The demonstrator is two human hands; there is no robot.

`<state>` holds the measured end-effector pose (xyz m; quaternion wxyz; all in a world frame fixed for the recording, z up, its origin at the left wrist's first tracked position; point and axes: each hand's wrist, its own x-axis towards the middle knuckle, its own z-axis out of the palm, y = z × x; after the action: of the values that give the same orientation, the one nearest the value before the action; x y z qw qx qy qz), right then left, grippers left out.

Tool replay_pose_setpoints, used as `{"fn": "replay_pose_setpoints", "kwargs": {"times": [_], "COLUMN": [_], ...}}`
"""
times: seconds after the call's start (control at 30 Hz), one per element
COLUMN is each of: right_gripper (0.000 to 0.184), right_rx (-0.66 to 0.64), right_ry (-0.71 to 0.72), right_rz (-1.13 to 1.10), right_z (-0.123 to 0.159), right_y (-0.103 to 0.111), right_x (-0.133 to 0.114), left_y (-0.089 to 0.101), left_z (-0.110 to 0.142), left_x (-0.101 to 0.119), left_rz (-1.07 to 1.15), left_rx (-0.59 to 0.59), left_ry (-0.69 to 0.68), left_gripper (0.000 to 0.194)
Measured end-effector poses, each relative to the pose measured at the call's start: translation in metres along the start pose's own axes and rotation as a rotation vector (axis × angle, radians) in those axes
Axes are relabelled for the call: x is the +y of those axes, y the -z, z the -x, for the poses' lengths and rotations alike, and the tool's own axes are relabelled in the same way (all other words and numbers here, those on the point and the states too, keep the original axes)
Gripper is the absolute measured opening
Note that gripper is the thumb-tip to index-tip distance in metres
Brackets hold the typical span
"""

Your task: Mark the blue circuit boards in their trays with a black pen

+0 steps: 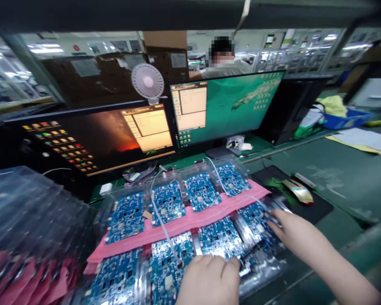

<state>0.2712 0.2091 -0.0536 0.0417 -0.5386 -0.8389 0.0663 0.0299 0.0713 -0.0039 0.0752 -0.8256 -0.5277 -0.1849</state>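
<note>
Meanwhile, a worker's left hand (209,281) curls over blue circuit boards (168,271) in clear plastic trays (263,277), any pinch on a black stylus (252,250) hidden; the right hand (292,231) lies outstretched, fingers together, on a board. A pink foam sheet (178,226) parts the rows. No labels are legible.

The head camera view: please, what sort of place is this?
Probably an electronics factory workstation. Blue printed circuit boards sit in clear plastic trays, two black flat computer monitors show software windows, and a green workbench mat lies beneath them.
</note>
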Motion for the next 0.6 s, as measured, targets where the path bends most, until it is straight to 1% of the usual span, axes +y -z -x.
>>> {"fn": "replay_pose_setpoints", "kwargs": {"times": [0.1, 0.2, 0.3, 0.37, 0.43, 0.53, 0.6], "right_gripper": [0.016, 0.013, 0.017, 0.019, 0.018, 0.016, 0.016], "right_rx": [-0.039, -0.051, -0.032, -0.022, -0.012, 0.007, 0.031], "right_ry": [-0.065, -0.116, -0.165, -0.191, -0.215, -0.258, -0.28], "right_rz": [0.054, 0.117, 0.155, 0.165, 0.164, 0.139, 0.092], "right_z": [-0.007, -0.012, -0.015, -0.015, -0.014, -0.013, -0.015], "right_y": [0.009, 0.014, 0.016, 0.017, 0.016, 0.016, 0.02], "right_x": [-0.015, -0.023, -0.029, -0.033, -0.036, -0.036, -0.029], "left_y": [0.002, 0.008, 0.012, 0.012, 0.01, 0.007, 0.006], "left_z": [-0.031, -0.058, -0.078, -0.085, -0.087, -0.085, -0.082], "left_x": [0.011, 0.018, 0.021, 0.023, 0.024, 0.025, 0.023], "left_rz": [0.046, 0.056, 0.055, 0.055, 0.047, 0.038, 0.029], "left_rx": [-0.096, -0.268, -0.416, -0.482, -0.52, -0.534, -0.527], "left_ry": [-0.037, -0.004, 0.034, 0.046, 0.051, 0.039, 0.042], "left_gripper": [0.023, 0.021, 0.021, 0.023, 0.024, 0.025, 0.024]}}
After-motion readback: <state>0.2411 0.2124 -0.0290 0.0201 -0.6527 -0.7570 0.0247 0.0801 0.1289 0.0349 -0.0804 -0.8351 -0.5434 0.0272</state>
